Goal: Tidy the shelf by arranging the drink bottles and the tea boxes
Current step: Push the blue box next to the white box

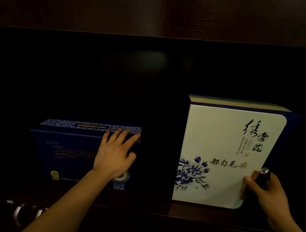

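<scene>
One head-worn camera gives the only view. It faces forward and slightly down into a dark shelf (195, 210) bay, close enough that both forearms reach in from the lower edge. The upper board (157, 14) crosses the top of the frame. The wide lens bows straight edges. The bay's back is lost in darkness.

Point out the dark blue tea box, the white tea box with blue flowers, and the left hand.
Dark blue rectangular tea box (67, 154): head view, front face.
White tea box with blue flowers (217, 177): head view, front panel.
Left hand (114, 155): head view, back of hand.
</scene>
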